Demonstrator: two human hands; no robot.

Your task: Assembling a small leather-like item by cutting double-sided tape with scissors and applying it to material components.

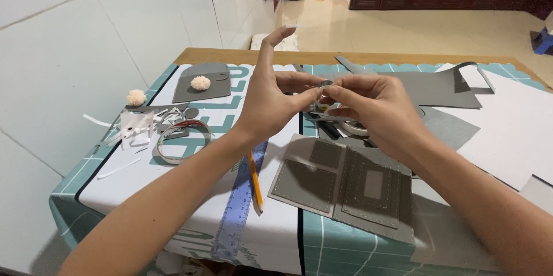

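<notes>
Between the two raised hands, a small dark piece [326,84] is pinched at the fingertips: the left hand [271,100] grips it with thumb and a lower finger while its index finger sticks straight up, and the right hand [368,106] closes thumb and forefinger on it from the other side. What the piece is cannot be told; it is tiny, mostly covered by the fingertips, and may be a snap or a bit of tape.

Held so lightly above the tabletop [322,241], the piece could slip out and drop among the grey scraps below the right hand, where it would be hard to find against the same colour. A sideways tug from either hand could also bend or tear it.

Under the right hand lies a roll of tape [351,129], half hidden by the palm. Below both wrists sits a stitched grey felt wallet [345,187], opened flat. Beneath the left forearm a pencil [256,184] crosses a blue ruler [236,218]; a lowered elbow could knock either off the near edge. Left of the left hand lie white paper strips [138,126] and two cream pompoms [200,83], clear of the work.
</notes>
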